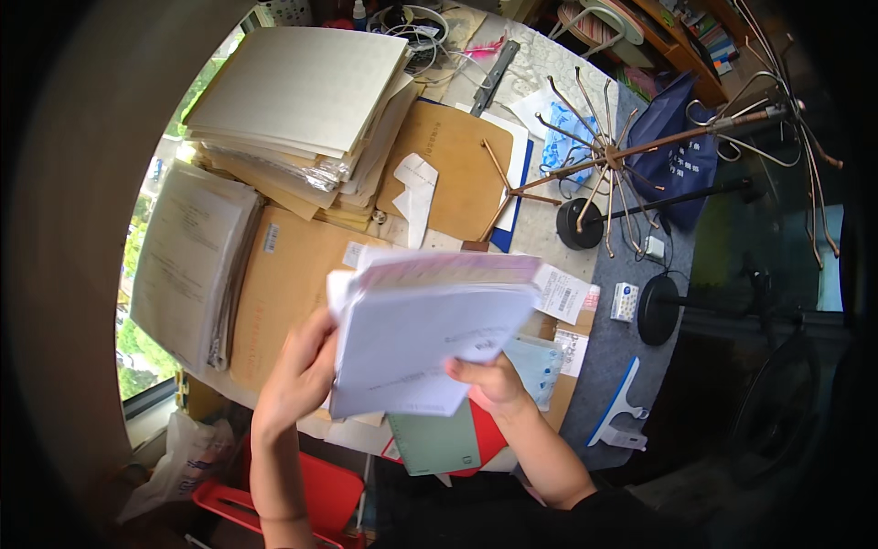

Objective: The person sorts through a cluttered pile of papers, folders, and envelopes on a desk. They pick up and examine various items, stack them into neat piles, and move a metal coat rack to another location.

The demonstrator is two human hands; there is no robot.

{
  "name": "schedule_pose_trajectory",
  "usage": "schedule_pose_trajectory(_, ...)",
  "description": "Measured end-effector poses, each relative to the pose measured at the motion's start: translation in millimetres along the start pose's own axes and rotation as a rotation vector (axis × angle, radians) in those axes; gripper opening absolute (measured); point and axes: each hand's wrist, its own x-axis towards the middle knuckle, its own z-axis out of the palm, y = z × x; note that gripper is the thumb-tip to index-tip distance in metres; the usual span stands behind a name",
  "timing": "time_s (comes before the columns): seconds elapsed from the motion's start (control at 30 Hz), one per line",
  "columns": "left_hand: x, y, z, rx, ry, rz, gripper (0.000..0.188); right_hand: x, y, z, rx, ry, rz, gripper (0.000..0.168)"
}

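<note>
Both hands hold up a thick bundle of white paper (pixel 418 336) above the near side of the table. My left hand (pixel 302 367) grips the bundle's left edge, its fingers partly hidden behind the sheets. At the lower right corner, my right hand (pixel 483 384) has its thumb on the front sheet and the other fingers underneath. The top sheet bears some writing, and a pinkish-purple band shows along the far edge. Below the bundle lie a green notebook (pixel 435 442) and a red folder (pixel 488 432), both partly covered. A large brown envelope (pixel 288 274) lies beyond my left hand.
Stacked papers and folders (pixel 295 89) rise at the far left, beside a second paper pile (pixel 192 267). A metal rack with many prongs (pixel 610 158) lies across the right side. Near it are a black round base (pixel 579 223), a blue-edged squeegee (pixel 617 408) and a small box (pixel 623 302). A red chair (pixel 329 487) stands below.
</note>
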Motion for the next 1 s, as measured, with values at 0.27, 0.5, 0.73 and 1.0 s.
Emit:
schedule_pose_trajectory(0.27,-113,-41,-11,-0.785,0.570,-0.229,0.040,28,77,50,-0.042,-0.308,0.272,0.040)
schedule_pose_trajectory(0.5,-123,-85,-36,-0.920,0.444,-0.437,0.054,34,98,58,0.023,-0.342,0.465,0.047)
schedule_pose_trajectory(0.73,-120,-196,-42,0.460,0.996,-0.319,0.059,21,102,17,0.215,-0.124,0.424,0.049)
schedule_pose_trajectory(1.0,-104,-202,-52,0.571,1.013,-0.387,0.073,37,111,6,0.315,0.016,0.341,0.048)
